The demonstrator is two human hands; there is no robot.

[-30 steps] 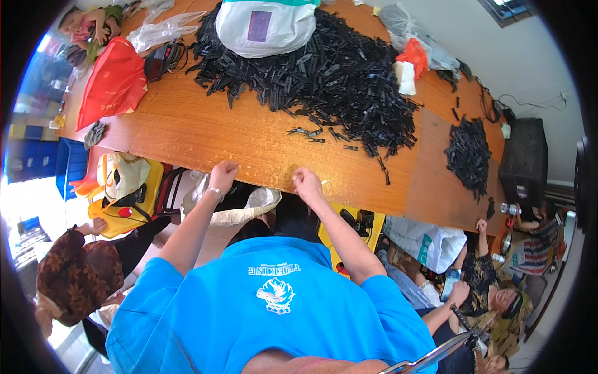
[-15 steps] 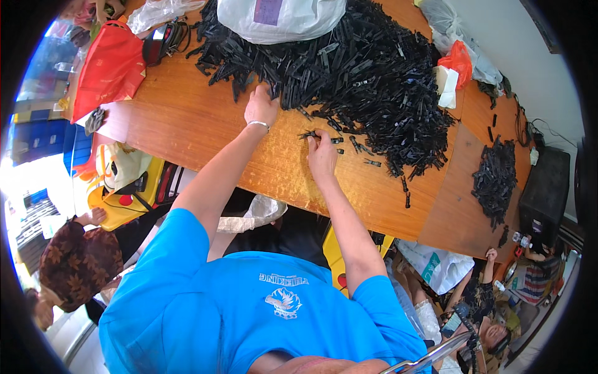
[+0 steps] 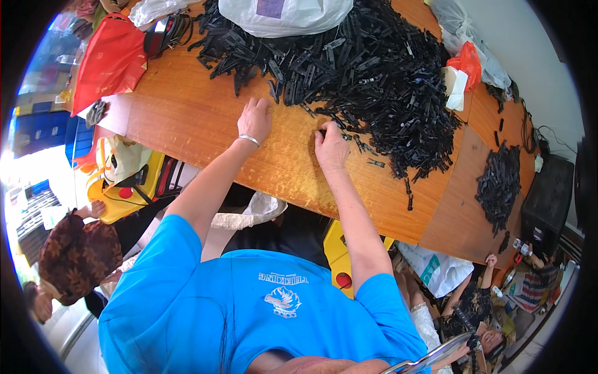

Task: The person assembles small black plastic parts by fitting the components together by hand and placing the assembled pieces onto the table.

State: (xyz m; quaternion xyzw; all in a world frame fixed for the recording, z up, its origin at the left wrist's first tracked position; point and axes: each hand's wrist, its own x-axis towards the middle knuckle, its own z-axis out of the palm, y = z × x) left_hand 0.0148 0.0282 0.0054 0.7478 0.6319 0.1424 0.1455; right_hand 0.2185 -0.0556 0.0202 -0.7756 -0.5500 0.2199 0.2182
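A big heap of narrow black plastic clip-like pieces (image 3: 386, 93) covers the far part of the wooden table (image 3: 274, 168). My left hand (image 3: 254, 119), a bracelet at its wrist, is over the tabletop just short of the heap's near edge. Its fingers curl downward, and whatever they hold is hidden. My right hand (image 3: 331, 146) is closed in a pinch on a small black clip-like piece (image 3: 322, 131), of which only a bit shows. Several loose pieces (image 3: 375, 162) lie to the right of this hand.
A white sack (image 3: 293, 15) rests on the heap. A red bag (image 3: 111, 62) stands at the left, a white box (image 3: 455, 87) and red plastic bag (image 3: 467, 61) at the right. Farther right is a smaller black pile (image 3: 500, 187). Other people sit at both sides.
My left hand has drawn back from the heap's edge, slightly left and nearer. My right hand has shifted a little right and nearer; less of the black piece shows at its fingertips.
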